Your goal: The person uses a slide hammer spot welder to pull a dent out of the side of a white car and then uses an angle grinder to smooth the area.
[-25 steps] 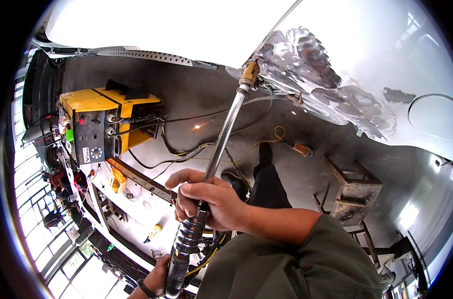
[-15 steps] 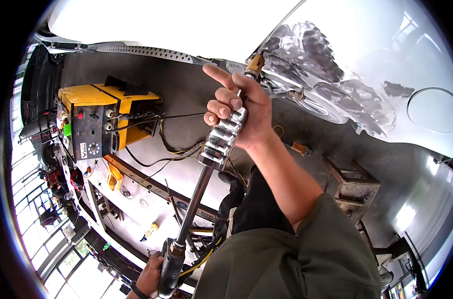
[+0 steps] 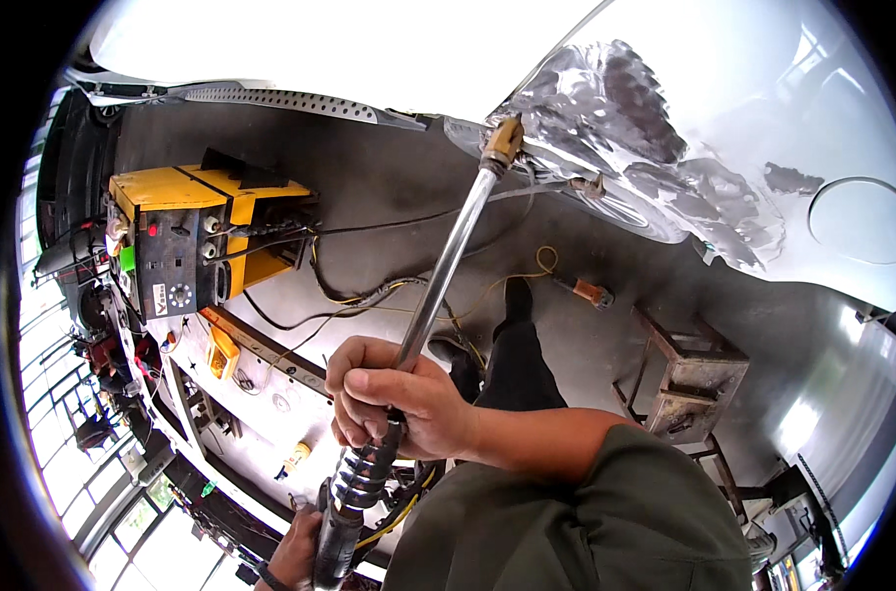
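A slide hammer (image 3: 453, 266) slants across the view, its bare steel rod running up to a white car panel (image 3: 743, 89). The brass-coloured head (image 3: 504, 141) of the tool meets the panel's lower edge, beside a patch sanded to bare metal (image 3: 615, 108). My left hand (image 3: 295, 547) is closed around the black handle (image 3: 337, 542) at the bottom left. Higher up, my right hand (image 3: 403, 399) wraps around the tool at the top end of the ribbed sliding weight (image 3: 364, 473), which sits low, close to the handle.
A yellow and black welding machine (image 3: 211, 231) stands at the left, with dark cables (image 3: 369, 231) trailing across the floor. An angle grinder (image 3: 593, 293) lies below the wheel. To the right is a worn metal stool (image 3: 699, 369). A yellow tray (image 3: 221, 355) lies at the left.
My right hand and the ribbed weight have slid down the rod toward the handle, baring the rod's upper part. The left hand and the tool's head have stayed about where they were.
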The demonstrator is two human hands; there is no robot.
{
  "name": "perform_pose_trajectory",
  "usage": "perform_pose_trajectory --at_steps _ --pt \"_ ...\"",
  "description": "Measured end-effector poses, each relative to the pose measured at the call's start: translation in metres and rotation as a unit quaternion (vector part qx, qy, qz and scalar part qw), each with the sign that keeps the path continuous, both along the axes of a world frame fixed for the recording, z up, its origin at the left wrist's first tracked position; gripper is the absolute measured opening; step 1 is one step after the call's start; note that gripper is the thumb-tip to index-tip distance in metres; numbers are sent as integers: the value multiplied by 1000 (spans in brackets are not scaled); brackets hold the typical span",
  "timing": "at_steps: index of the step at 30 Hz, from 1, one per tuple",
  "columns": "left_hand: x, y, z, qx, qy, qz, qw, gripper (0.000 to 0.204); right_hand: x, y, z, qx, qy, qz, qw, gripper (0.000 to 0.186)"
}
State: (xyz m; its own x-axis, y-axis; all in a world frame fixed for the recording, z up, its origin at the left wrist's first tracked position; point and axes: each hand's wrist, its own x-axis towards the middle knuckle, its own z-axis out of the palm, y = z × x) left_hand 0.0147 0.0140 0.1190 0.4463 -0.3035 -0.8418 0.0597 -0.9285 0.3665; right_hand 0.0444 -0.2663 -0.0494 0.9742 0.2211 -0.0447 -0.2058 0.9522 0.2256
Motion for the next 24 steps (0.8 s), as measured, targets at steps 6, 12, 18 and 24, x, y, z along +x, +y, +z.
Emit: perform_pose_trajectory --at_steps 6,12,18,24 --pt "2 -23 -15 107 169 289 936 45 0 -10 -10 -54 15 10 998 18" --pt "-9 14 -23 16 115 126 985 43 2 -14 -8 -43 17 7 999 22" --pt "6 10 -29 8 175 98 980 36 3 -18 -5 -50 40 19 998 20" --pt "2 23 -33 79 269 252 926 38 1 -23 6 -66 96 50 992 24"
